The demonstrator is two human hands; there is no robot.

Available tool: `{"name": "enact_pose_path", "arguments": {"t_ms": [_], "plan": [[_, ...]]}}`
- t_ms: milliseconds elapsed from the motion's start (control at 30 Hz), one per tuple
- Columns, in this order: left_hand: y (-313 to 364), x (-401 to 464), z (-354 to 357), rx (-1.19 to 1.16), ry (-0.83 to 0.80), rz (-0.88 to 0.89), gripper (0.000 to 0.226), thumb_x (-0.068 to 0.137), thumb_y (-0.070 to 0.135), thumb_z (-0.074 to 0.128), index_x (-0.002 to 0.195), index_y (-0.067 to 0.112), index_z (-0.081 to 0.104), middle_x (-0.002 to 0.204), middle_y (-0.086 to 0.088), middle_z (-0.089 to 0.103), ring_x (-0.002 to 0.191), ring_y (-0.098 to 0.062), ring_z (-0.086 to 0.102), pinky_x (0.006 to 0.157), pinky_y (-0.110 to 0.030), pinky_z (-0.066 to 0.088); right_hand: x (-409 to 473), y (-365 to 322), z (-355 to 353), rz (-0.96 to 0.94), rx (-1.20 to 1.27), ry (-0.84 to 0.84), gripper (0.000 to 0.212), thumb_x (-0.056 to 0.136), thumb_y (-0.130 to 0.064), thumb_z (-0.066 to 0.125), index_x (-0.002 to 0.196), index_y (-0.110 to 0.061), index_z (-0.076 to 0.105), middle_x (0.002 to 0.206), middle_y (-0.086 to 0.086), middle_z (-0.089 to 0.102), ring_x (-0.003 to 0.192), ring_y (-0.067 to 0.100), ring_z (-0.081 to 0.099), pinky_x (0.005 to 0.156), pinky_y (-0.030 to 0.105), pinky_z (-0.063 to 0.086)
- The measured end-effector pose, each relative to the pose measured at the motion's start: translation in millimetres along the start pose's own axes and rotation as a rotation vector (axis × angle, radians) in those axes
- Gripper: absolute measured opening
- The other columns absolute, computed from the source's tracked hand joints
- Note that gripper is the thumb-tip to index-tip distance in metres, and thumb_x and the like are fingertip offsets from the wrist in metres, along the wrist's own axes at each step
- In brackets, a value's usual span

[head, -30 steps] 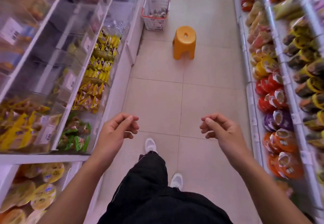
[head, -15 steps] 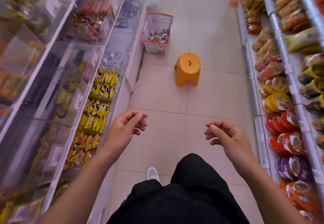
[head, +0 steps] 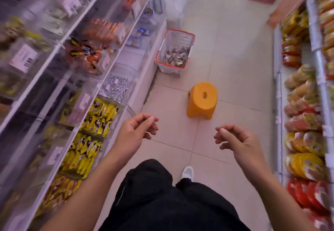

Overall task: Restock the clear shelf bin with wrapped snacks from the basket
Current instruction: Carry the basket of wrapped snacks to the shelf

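**Clerk:** Item one, the basket point(head: 175, 50)?

**Checker:** White mesh with a red rim, on the floor tiles against the base of the shelving on your left, well ahead of you. Wrapped snacks point(head: 176, 58) lie loose in its bottom.

**Clerk:** The clear shelf bin point(head: 117, 84)?

**Checker:** On the low shelf just short of the basket, holding silver-wrapped pieces. Next bin nearer you: yellow packets point(head: 101, 117).

**Clerk:** Between you and the basket?

**Checker:** An orange stool point(head: 201, 99), standing upright in the aisle, apart from the basket.

**Clerk:** Your hands?

**Checker:** Both raised in front of you, forearms bare, well short of the stool. Your left hand point(head: 134, 135) has its fingers loosely curled, thumb resting near the fingertips, nothing in it. Your right hand point(head: 238, 143) mirrors it: fingers loosely bent, holding nothing.

**Clerk:** Right side?

**Checker:** Shelves of red, orange and yellow packs point(head: 305, 162).
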State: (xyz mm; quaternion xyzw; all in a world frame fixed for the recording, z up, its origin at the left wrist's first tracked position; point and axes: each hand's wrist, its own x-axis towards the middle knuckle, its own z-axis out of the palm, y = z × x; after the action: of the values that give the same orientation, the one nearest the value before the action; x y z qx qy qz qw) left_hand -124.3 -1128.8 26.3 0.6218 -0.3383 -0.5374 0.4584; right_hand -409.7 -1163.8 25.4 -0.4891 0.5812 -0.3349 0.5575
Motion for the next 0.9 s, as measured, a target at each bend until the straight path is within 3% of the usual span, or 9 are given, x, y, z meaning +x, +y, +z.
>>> {"name": "enact_pose_path", "arguments": {"t_ms": [267,567,767,900], "plan": [[9.7,115.5,-70.7,-0.056,0.226,-0.019,0.026,0.100,0.015,0.053,0.089,0.024,0.074,0.080,-0.004,0.069,0.074,-0.015,0.065,0.061,-0.020,0.053,187.6,-52.8,73.1,-0.030,-0.082,-0.215,0.015,0.096,-0.009,0.058,0.093,-0.017,0.070,0.079,0.006,0.072,0.072,0.017,0.066,0.062,0.027,0.053],[95.1,299.3,-86.6,-0.018,0.060,-0.009,0.020,0.089,0.036,0.058,0.091,0.024,0.074,0.080,-0.002,0.070,0.074,-0.014,0.063,0.062,-0.019,0.051,309.6,-105.2,78.9,0.071,-0.045,-0.060,0.015,0.096,-0.012,0.058,0.095,-0.015,0.072,0.082,0.011,0.073,0.077,0.023,0.069,0.064,0.028,0.055],[136.7,421.2,-37.3,0.001,-0.016,-0.004,0.018,0.099,0.014,0.055,0.090,0.015,0.071,0.075,-0.002,0.067,0.071,-0.017,0.061,0.060,-0.023,0.047,389.2,-108.6,44.8,0.120,-0.006,0.076,0.016,0.095,-0.013,0.058,0.093,-0.016,0.074,0.081,0.011,0.072,0.077,0.021,0.068,0.068,0.035,0.055],[157.8,478.3,-15.9,0.033,0.016,-0.028,0.019,0.101,0.012,0.052,0.094,0.011,0.070,0.076,-0.002,0.068,0.072,-0.015,0.063,0.063,-0.024,0.050,467.2,-132.4,33.9,0.122,-0.024,0.022,0.015,0.096,-0.010,0.057,0.094,-0.012,0.072,0.081,0.009,0.072,0.076,0.021,0.067,0.066,0.031,0.056]]}}
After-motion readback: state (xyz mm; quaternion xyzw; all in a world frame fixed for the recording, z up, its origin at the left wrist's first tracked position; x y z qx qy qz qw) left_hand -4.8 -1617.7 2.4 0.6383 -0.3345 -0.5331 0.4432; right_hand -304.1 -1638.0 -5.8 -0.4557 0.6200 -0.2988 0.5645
